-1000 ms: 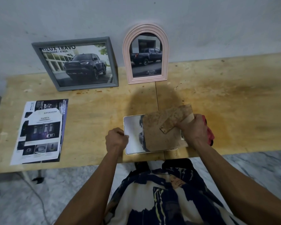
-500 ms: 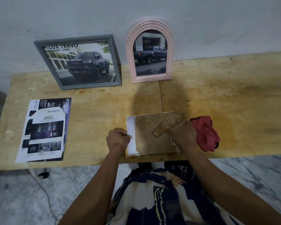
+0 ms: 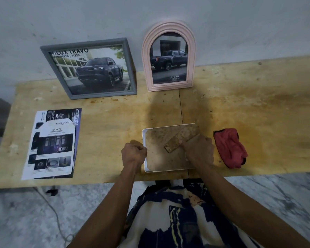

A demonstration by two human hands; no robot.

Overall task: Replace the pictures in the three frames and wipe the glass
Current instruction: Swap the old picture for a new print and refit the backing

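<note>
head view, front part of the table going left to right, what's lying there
brochure pages → left hand → white frame lying face down → right hand → red cloth

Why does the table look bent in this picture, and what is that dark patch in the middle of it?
Head view: the wide-angle lens bows the table edges; that is distortion, not a curved board. The dark patch is a soft shadow falling between the pink frame and the white frame, probably the person's own. The light is dim, and the glass of the grey frame shows faint reflections.
</note>
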